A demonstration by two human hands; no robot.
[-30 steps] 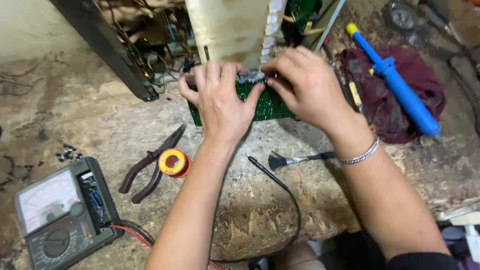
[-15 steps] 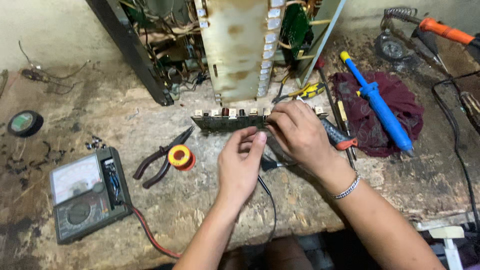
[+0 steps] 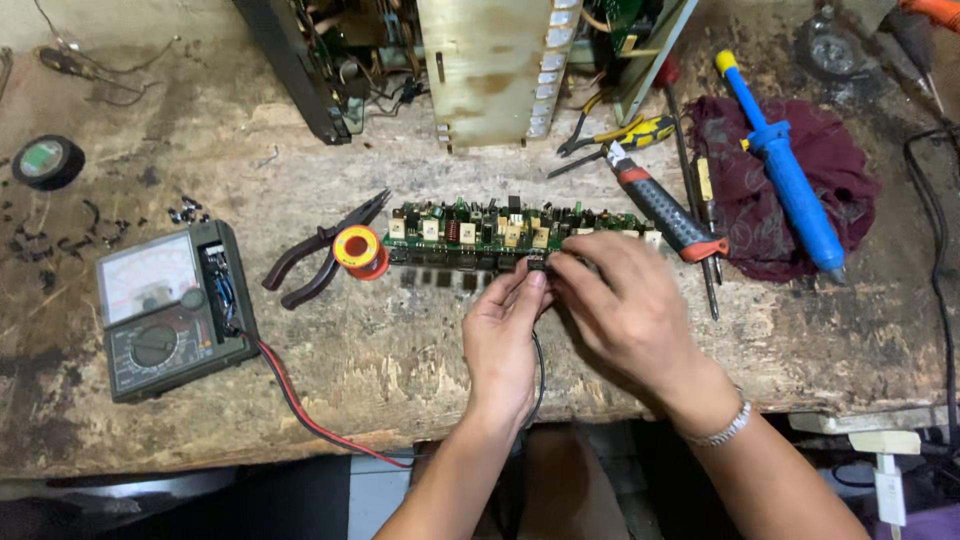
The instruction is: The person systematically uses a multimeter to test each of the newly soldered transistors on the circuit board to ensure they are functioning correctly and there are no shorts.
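Where fingertips meet: green circuit board [image 3: 505,232].

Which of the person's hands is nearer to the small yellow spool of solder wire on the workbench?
Left. The left hand lies just right of the yellow solder spool, fingertips at the green circuit board. The right hand sits farther right, beyond the left.

Rough worn wooden bench [image 3: 400,370], glossy blue plastic pump [image 3: 785,170], matt maroon cloth [image 3: 850,190]
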